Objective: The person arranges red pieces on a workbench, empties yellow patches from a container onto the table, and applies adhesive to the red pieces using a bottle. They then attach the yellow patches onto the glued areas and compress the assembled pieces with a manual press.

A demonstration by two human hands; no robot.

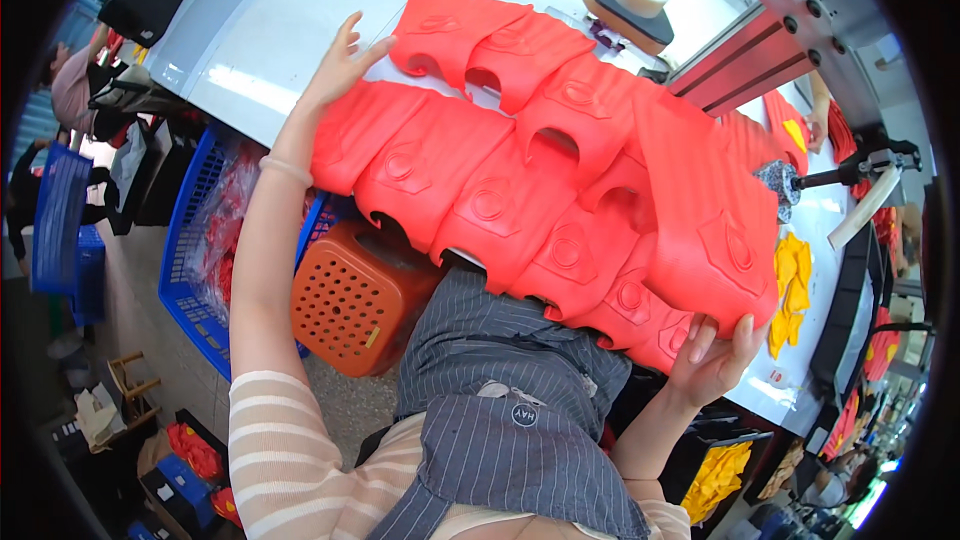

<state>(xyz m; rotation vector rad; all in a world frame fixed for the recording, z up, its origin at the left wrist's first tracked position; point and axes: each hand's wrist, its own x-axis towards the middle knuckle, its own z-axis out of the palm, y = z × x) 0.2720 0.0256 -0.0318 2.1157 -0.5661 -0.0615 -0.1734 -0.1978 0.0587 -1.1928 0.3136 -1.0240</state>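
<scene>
Overlapping red moulded pieces (490, 202), soft and cape-like with raised oval emblems and curved cut-outs, lie in two rows across the table and over its near edge. My left hand (345, 62) is at the far left end of the rows, fingers spread and holding nothing. Its fingertips come close to the end of the back row; whether they touch I cannot tell. My right hand (712, 358) grips the lower edge of a large red moulded piece (712, 225) at the near right, which lies over the others.
The white table (255, 70) carries a metal frame (745, 35) and a padded press head (628, 12) at the back. Yellow pieces (790, 290) lie to the right. Below are a brown stool (345, 305), a blue basket (185, 260) and a box of yellow pieces (718, 480). Other people work nearby.
</scene>
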